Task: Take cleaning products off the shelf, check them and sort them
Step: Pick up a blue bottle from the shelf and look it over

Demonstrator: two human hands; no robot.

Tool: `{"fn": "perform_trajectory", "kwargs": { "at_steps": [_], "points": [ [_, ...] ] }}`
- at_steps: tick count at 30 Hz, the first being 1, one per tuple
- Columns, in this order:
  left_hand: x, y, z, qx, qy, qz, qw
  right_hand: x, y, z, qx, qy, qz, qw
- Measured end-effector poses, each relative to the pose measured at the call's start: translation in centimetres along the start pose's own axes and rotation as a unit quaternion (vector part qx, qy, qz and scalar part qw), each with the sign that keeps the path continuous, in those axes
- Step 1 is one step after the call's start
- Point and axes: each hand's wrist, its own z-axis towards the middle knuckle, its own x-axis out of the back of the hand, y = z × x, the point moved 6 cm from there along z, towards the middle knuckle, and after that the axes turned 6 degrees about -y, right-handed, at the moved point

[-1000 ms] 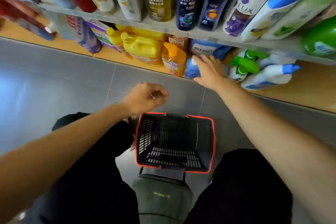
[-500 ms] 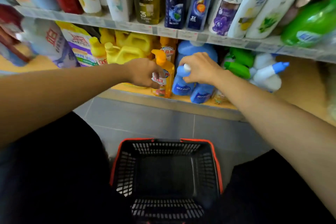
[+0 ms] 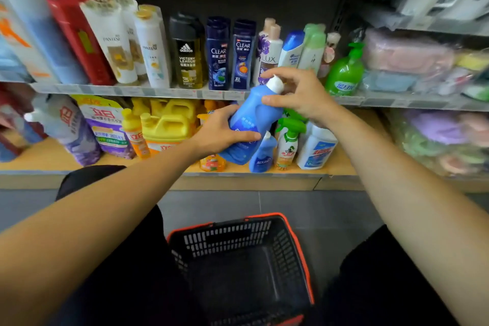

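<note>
A blue detergent bottle (image 3: pixel 248 124) with a white cap is off the shelf and tilted, cap pointing up and right. My left hand (image 3: pixel 219 132) grips its lower body from the left. My right hand (image 3: pixel 299 95) holds its neck and shoulder just under the cap, thumb on the front. Behind it on the bottom shelf (image 3: pixel 53 156) stand a second small blue bottle (image 3: pixel 262 153), a green-trigger spray bottle (image 3: pixel 287 143) and a white bottle (image 3: pixel 316 148).
A black basket with an orange rim (image 3: pixel 307 264) sits on the grey floor between my knees, nothing in it. Yellow jugs (image 3: pixel 166 127) and purple refill pouches (image 3: pixel 108 124) fill the bottom shelf's left. Shampoo bottles (image 3: pixel 219 55) line the shelf above.
The blue bottle has come off the bottom shelf and been lifted and tilted. My left hand moved from the orange bottle onto its body. The camera view has tipped upward.
</note>
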Motion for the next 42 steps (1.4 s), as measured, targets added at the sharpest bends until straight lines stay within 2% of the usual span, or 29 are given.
{"fn": "perform_trajectory", "kwargs": {
  "at_steps": [4, 10, 16, 19, 23, 28, 30, 33, 37, 38, 40, 42],
  "points": [
    [-3.0, -0.9, -0.9, 0.017, -0.020, 0.024, 0.999, -1.1, 3.9, -3.3, -0.035, 0.066, 0.095, 0.993],
    [-7.0, -2.3, -1.9, 0.031, -0.095, -0.001, 0.995, -0.8, 9.4, -8.9, -0.068, 0.171, 0.163, 0.969],
    [-8.5, -2.7, -3.7, 0.029, -0.150, -0.016, 0.988, -3.3, 11.0, -14.8, -0.083, 0.226, 0.246, 0.939],
    [-9.0, -2.8, -4.9, 0.044, -0.197, -0.033, 0.979, -4.7, 10.6, -17.0, -0.084, 0.221, 0.286, 0.929],
    [-8.9, -2.0, -6.0, 0.047, -0.210, -0.062, 0.975, -4.8, 8.9, -17.2, -0.072, 0.158, 0.325, 0.930],
    [-9.3, -0.3, -7.3, 0.054, -0.229, -0.127, 0.964, -4.0, 7.2, -17.3, -0.040, 0.087, 0.402, 0.911],
    [-9.6, 0.3, -7.9, 0.059, -0.209, -0.160, 0.963, -4.0, 6.6, -17.1, -0.041, 0.077, 0.421, 0.903],
    [-9.9, 0.9, -8.7, 0.055, -0.160, -0.183, 0.968, -3.9, 6.4, -16.8, -0.046, 0.125, 0.436, 0.890],
    [-9.5, 1.5, -9.4, 0.030, -0.071, -0.128, 0.989, -3.6, 6.4, -16.2, -0.052, 0.185, 0.414, 0.890],
    [-9.4, 1.5, -9.7, 0.026, -0.043, -0.084, 0.995, -3.6, 6.4, -16.1, -0.054, 0.197, 0.400, 0.894],
    [-9.1, 1.5, -10.4, 0.034, 0.033, 0.084, 0.995, -3.7, 6.2, -15.8, -0.053, 0.214, 0.355, 0.908],
    [-8.6, 2.2, -11.2, 0.012, 0.123, 0.273, 0.954, -3.8, 6.0, -15.8, -0.055, 0.229, 0.295, 0.926]
  ]
}}
